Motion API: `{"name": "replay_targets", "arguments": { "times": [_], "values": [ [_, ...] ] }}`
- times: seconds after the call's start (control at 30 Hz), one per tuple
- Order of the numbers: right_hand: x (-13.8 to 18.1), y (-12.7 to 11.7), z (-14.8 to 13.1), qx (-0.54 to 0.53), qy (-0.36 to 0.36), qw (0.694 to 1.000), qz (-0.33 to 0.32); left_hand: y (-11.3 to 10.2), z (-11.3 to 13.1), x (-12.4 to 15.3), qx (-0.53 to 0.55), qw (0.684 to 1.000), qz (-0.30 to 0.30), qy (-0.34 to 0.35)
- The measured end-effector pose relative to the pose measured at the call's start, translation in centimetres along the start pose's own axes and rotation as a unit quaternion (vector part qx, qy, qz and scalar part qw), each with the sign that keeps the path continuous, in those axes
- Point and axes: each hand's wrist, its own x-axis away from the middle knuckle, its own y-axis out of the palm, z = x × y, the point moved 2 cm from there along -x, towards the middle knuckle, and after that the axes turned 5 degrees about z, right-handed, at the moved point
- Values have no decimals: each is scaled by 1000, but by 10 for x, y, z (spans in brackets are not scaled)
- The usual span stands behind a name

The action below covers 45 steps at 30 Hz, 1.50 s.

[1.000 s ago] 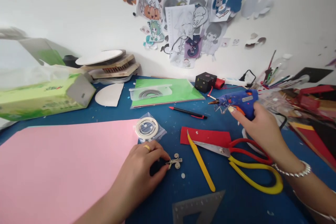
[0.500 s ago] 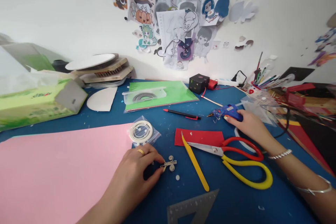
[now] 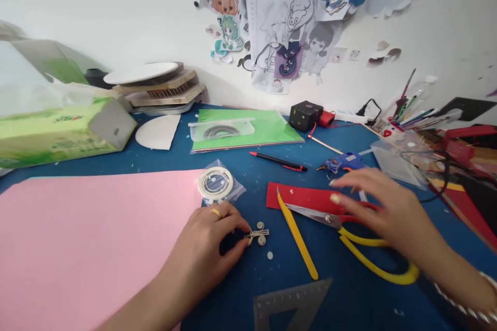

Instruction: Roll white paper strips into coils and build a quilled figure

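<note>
Near the lower middle of the frame, the left hand (image 3: 209, 248) lies on the blue work mat (image 3: 349, 300) with its thumb and fingertips pinched on a small white curled-paper quilling ornament (image 3: 258, 235); the part of the ornament under the fingertips is hidden, so its full shape cannot be made out. A gold ring sits on one finger. A tiny loose paper coil (image 3: 269, 256) lies just right of and below the ornament.

The right hand (image 3: 382, 212), at right of centre, is smeared by motion. It hovers flat with fingers spread and grips nothing, covering the red upper handle of the red-and-yellow scissors (image 3: 373, 264); whether it touches them cannot be told. Its wrist runs off the lower right corner.

Just above that hand, the blue hot-glue gun (image 3: 344, 162) rests on the mat, apart from the fingers. A strip of red felt (image 3: 306, 197) lies under the scissor blades, with a yellow plastic tool (image 3: 297, 235) slanting beside it.

A large pink paper sheet (image 3: 89, 238) fills the lower left and is cut off by the edge. A clear bag holding a roll of white paper strips (image 3: 216, 184) sits at its right corner. A grey set square (image 3: 291, 305) is cut off at the bottom edge.
</note>
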Motion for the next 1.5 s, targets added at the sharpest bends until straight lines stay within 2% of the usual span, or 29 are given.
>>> {"name": "replay_targets", "arguments": {
  "times": [0.1,0.17,0.23,0.37,0.67,0.87,1.03,1.17,1.37,1.5],
  "values": [
    [11,10,-58,-167,-167,969,-65,0,0,0,4,1000,0,-6],
    [15,20,-81,-187,-229,953,-67,0,0,1,7,1000,4,-7],
    [16,30,-92,-177,-254,948,-80,1,0,1,10,1000,6,-6],
    [18,40,-91,-170,-244,951,-90,2,0,1,12,1000,5,-10],
    [17,40,-93,-201,-213,952,-84,1,1,2,15,1000,14,-16],
    [19,41,-90,-199,-153,964,-85,0,2,1,14,1000,14,-15],
    [20,44,-94,-219,-168,957,-87,1,1,1,15,1000,16,-16],
    [20,48,-96,-244,-154,952,-99,1,1,2,13,1000,16,-17],
    [19,48,-95,-258,-136,946,-142,1,2,2,9,1000,23,-11],
    [20,45,-93,-209,-184,957,-77,1,2,2,14,1000,19,-13]
  ]
}}
